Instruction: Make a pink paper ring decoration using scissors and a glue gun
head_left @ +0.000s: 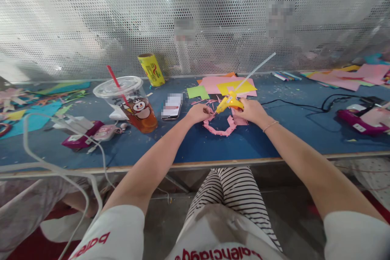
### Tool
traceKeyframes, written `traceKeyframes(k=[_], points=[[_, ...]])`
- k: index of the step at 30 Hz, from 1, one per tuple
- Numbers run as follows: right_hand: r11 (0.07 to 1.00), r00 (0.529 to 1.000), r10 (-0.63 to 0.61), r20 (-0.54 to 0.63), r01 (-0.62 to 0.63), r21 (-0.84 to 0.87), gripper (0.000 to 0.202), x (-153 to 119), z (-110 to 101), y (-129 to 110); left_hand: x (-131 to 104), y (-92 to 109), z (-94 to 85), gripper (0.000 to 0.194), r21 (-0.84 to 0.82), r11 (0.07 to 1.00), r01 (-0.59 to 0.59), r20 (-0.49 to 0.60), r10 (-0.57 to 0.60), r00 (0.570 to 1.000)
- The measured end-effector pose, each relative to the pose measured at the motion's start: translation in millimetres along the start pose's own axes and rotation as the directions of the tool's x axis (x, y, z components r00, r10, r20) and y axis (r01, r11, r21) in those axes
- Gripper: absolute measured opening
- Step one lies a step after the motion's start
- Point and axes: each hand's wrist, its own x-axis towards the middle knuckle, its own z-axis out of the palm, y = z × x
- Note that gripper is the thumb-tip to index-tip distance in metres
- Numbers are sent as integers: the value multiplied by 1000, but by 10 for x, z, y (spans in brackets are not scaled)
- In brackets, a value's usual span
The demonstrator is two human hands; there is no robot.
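My right hand is wrapped round a yellow glue gun with a clear glue stick rising from its back. The gun's nozzle points left, close to the fingertips of my left hand. Those fingers are pinched on the upper left end of a pink folded-paper strip, which curves in an open ring on the blue table. Pink paper scraps lie around the nozzle. Behind the gun are a yellow sheet, pink sheets and a green piece.
To the left stand a drink cup with a red straw, a phone and a tilted yellow roll. Purple power strips and cables lie at both sides. A black cord runs right; a perforated metal screen rises behind.
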Motion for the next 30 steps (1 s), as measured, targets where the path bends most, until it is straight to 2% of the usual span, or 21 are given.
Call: traceKeyframes(k=[6,16,24,27,30], points=[[1000,999,-28,-23,28,-4,41,-4,-13,14,9,-15,8,9,-10,1000,-1,-5,1,1000],[999,1000,-1,-24,0,-34,40,-1,-12,8,22,-41,17,10,-55,998,24,-9,-24,1000],[999,999,22,-39,-23,-24,42,-4,-13,1,25,-55,11,14,-38,999,-8,-3,8,1000],[996,993,89,-80,-87,34,47,14,-14,25,25,-56,10,13,-35,999,-17,-1,17,1000],[972,970,217,-105,-206,111,57,52,-36,138,18,-50,7,15,-34,999,-14,-4,14,1000]])
